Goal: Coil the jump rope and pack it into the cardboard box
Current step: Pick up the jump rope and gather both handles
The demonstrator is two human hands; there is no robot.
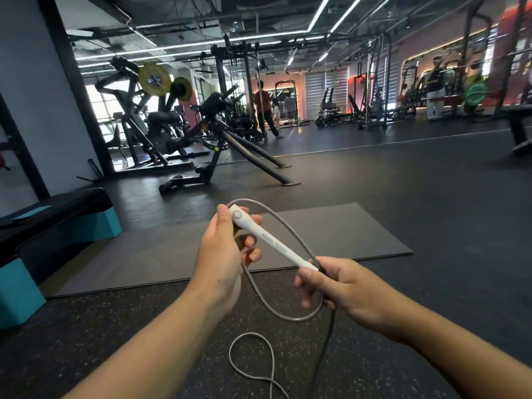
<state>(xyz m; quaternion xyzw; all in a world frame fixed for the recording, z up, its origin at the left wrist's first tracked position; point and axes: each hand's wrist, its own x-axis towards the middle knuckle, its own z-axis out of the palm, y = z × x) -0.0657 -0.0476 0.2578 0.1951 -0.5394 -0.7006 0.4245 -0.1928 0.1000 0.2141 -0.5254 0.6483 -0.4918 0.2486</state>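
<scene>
A white jump rope handle [270, 243] slants between my hands at chest height. My left hand [224, 254] grips its upper end and also a strand of the grey rope [290, 228]. My right hand [342, 286] pinches the lower end of the handle where the rope leaves it. One grey loop arcs from the top of the handle round below my hands. More rope lies in a loop on the floor [253, 358] below. No cardboard box is in view.
A dark exercise mat [345, 234] lies on the speckled floor ahead. A black and teal step platform [57, 226] stands at the left. Gym machines [172, 125] fill the background, and several people stand far off.
</scene>
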